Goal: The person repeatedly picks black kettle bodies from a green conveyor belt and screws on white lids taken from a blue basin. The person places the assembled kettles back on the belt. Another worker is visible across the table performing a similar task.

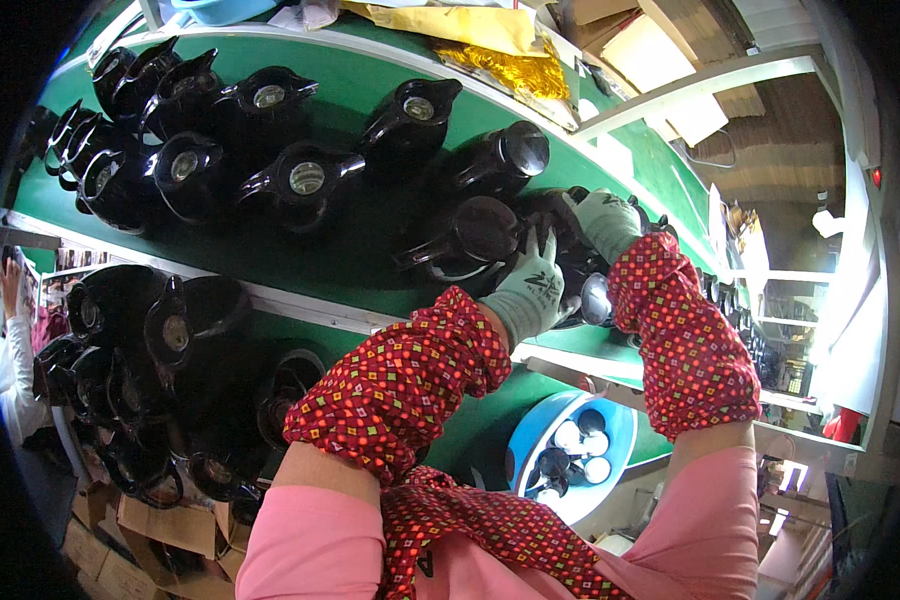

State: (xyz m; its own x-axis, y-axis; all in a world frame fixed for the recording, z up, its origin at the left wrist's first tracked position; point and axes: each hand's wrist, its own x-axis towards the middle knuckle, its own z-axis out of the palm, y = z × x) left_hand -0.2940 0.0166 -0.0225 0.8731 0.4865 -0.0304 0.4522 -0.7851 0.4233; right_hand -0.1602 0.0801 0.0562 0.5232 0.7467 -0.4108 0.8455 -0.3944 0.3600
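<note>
My left hand [529, 296], in a pale grey-green work glove with dark fingertips, reaches among glossy black jugs with its fingers spread. Its thumb is beside a round silvery disc [595, 298]. Just left of these fingers is a black jug [484, 229] with a dark round top and a handle. Farther right, my right hand [607, 217], gloved alike, bends over dark jug parts. Its fingertips are mostly hidden, and whether either hand grips anything is unclear. Behind the hands a black jug [499, 157] lies tilted, its silvery round end showing.
Several black jugs [307, 178] stand on the green bench [330, 56]. More black jugs [176, 334] crowd a lower green surface at left. A blue basin [521, 442] holds black and white round parts. Cardboard boxes [169, 525] sit lower left; another person's sleeve [16, 382] shows at far left.
</note>
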